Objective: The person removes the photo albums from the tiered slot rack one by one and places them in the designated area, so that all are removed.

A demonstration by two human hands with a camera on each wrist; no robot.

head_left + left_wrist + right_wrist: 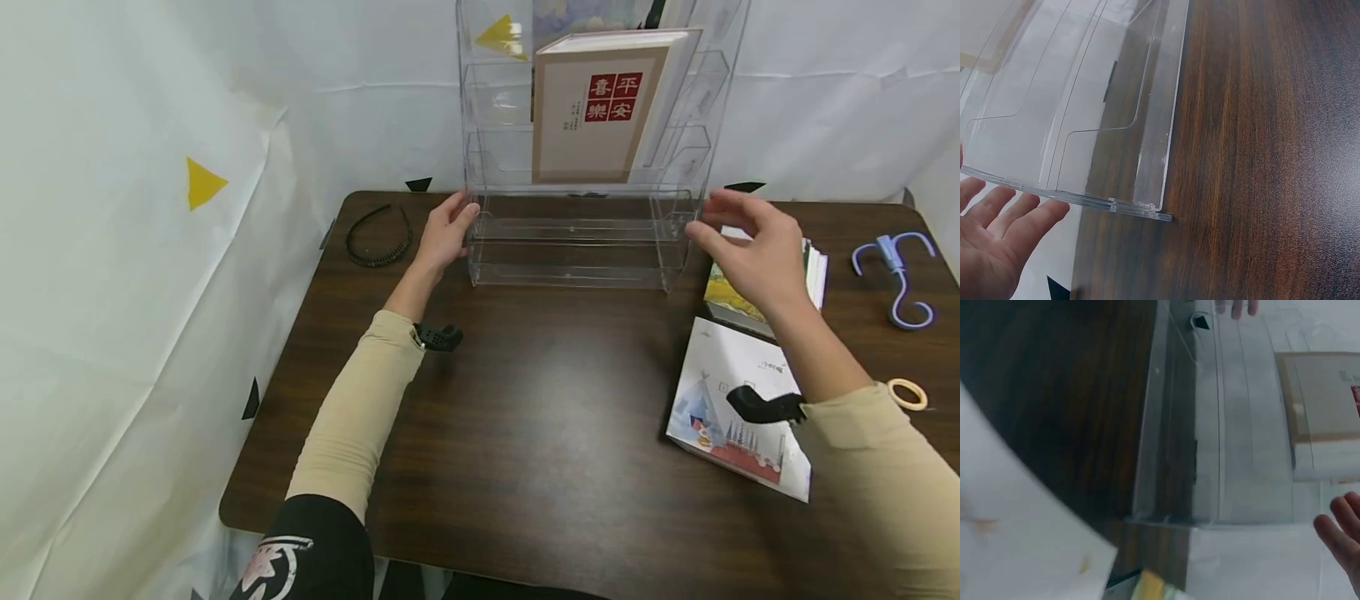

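Observation:
A clear acrylic book rack (570,275) with several tiers stands at the back of the table. A beige book (570,154) with red squares on its cover leans in an upper tier, and a book with a painted cover (573,17) is partly hidden behind it. My left hand (447,235) is at the rack's left side panel; in the left wrist view its fingers (1035,225) lie straight along the panel's outside. Beside the right side panel is my right hand (757,250), fingers loosely bent with nothing held. In the right wrist view those fingers (1338,534) appear apart from the panel.
On the brown table (540,417), a white illustrated book (712,417) lies under my right forearm, with a yellow-green covered book (723,296) behind it. Farther right are a purple branched hook (898,267) and a pale ring (907,393). A black headband (375,261) lies at the back left.

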